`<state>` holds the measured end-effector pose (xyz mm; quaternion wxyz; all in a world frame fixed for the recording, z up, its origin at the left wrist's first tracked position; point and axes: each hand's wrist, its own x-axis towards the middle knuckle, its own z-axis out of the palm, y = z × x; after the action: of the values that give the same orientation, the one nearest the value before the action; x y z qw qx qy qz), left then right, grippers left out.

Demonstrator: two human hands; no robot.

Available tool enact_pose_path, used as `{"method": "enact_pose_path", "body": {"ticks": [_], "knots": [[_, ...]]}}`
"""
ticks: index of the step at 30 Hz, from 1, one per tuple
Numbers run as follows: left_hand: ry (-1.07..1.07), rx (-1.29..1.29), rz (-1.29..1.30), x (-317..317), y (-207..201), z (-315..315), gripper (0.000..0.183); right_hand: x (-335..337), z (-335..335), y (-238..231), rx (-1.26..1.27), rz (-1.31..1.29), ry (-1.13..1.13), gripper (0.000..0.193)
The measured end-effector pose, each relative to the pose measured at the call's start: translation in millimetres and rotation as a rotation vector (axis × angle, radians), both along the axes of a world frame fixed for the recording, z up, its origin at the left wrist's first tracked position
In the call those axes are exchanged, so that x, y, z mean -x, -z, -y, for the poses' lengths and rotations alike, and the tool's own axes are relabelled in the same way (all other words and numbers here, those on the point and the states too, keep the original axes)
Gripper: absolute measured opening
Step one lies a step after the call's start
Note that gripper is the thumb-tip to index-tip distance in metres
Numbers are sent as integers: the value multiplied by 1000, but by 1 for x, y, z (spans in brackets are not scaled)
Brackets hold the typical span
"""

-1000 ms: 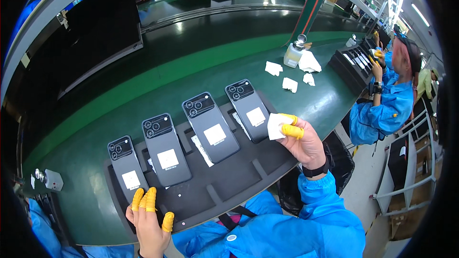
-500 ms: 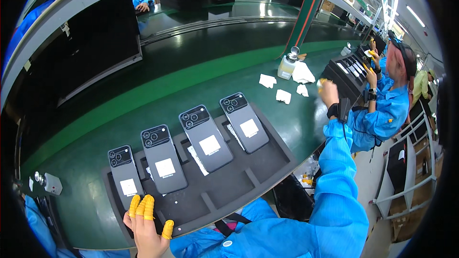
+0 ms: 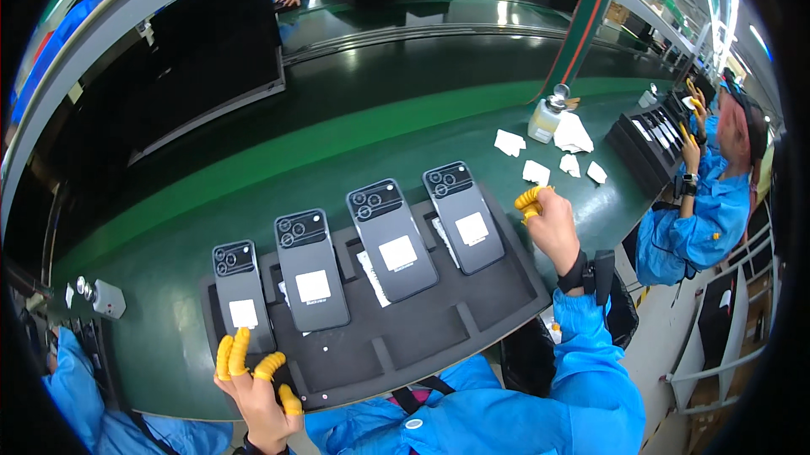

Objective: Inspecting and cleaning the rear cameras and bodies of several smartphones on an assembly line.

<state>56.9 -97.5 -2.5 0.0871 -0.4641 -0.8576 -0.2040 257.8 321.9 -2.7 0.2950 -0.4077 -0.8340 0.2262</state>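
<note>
Four phones (image 3: pixel 392 240) on one tray (image 3: pixel 405 337).
Your left hand (image 3: pixel 257 387) rests open-fingered on tray's near-left corner; right hand (image 3: pixel 553 227), loosely curled and empty, beside its right end.

A: Which labels show on the tray (image 3: pixel 498 307)?
B: Four white square stickers, one on each dark phone back: far-left phone (image 3: pixel 243 312), next (image 3: pixel 313 285), third (image 3: pixel 397 253), right-end (image 3: pixel 472 228).
A: Beyond the tray?
B: A dark rectangular panel (image 3: pixel 215 63), perhaps a screen, stands far behind it.
</note>
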Motion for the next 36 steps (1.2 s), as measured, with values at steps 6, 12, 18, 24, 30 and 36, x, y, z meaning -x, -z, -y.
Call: {"method": "enact_pose_path", "body": {"ticks": [6, 12, 18, 24, 30, 36], "knots": [[-105, -14, 65, 5, -1, -6, 52, 29, 19, -6, 69, 80, -3, 17], [-252, -72, 104, 5, 6, -10, 66, 14, 15, 12, 80, -53, -93, 22], [-257, -175, -7, 3, 11, -7, 59, -34, -62, 8, -135, 112, 61, 25], [-150, -105, -91, 8, -10, -16, 44, -33, -101, 28, -381, 265, 6, 33], [-148, -122, -87, 9, -9, -15, 38, -22, -116, 45, -524, 513, 36, 26], [-169, -123, -57, 7, -8, -16, 33, -43, -98, 22, 994, -1006, -263, 31]]}}
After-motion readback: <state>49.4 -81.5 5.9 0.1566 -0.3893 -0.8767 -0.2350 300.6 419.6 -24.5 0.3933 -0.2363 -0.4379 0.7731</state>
